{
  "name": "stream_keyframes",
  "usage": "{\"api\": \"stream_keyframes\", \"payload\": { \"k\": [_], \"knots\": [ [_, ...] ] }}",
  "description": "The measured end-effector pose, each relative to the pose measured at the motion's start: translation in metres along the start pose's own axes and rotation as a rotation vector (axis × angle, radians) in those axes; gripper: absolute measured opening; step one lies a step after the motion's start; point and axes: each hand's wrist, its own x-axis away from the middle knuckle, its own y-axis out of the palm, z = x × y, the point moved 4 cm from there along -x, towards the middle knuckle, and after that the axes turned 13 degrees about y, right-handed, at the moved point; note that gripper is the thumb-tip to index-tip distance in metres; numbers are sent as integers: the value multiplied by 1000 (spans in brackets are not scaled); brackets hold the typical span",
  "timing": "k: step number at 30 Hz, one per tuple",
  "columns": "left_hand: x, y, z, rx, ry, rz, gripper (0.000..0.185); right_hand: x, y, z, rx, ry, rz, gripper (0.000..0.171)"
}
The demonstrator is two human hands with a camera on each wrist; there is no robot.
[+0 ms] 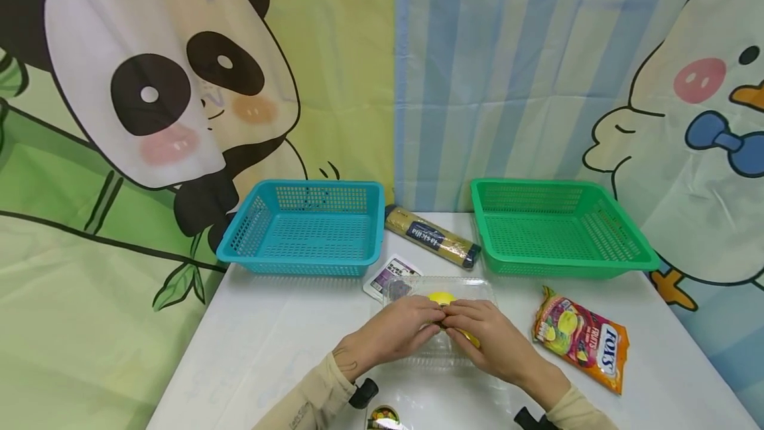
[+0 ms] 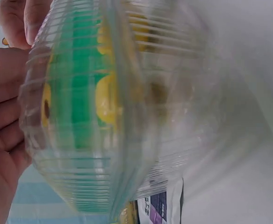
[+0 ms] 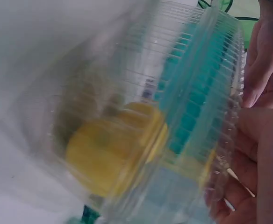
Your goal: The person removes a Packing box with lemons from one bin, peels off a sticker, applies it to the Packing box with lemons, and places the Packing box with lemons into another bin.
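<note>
In the head view a clear plastic clamshell box (image 1: 438, 350) stands on the white table before me. Yellow, rounded things (image 3: 106, 156) show through its ribbed wall, with something brown, blurred beside them. My left hand (image 1: 390, 330) rests on top of the box from the left, fingers reaching across its lid. From the right my right hand (image 1: 498, 340) touches the same lid, and the fingertips of both hands meet near its middle. Fingers lie against the lid in both wrist views. What the yellow things are stays unclear behind the plastic.
Behind stand a blue basket (image 1: 310, 267) and a green basket (image 1: 567, 267). A gold spaghetti-like pack (image 1: 432, 236) lies between them, above a white and purple packet (image 1: 390, 275). The Fox's Fruits candy bag (image 1: 581, 340) lies right. Part of a printed label (image 1: 383, 417) shows at the front.
</note>
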Motion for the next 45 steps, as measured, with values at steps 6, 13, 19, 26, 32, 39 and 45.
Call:
{"api": "stream_keyframes", "payload": {
  "k": [6,13,19,26,32,39,45],
  "knots": [
    [8,10,7,-53,29,-170,43,13,3,5,34,-15,-86,31],
    [20,14,12,-148,-17,-246,48,25,0,10,126,-33,-103,35],
    [31,13,8,-153,-74,-237,45,32,-3,17,144,4,-92,39],
    [33,10,5,-153,-127,-200,44,33,-6,21,140,8,-53,40],
    [39,9,3,-154,-158,-150,41,37,-7,22,136,26,-50,36],
    [43,5,0,-126,-162,-75,39,37,-9,24,90,91,-13,32],
    [50,-5,-3,-135,-228,187,31,35,-11,24,-1,130,59,33]
  ]
}}
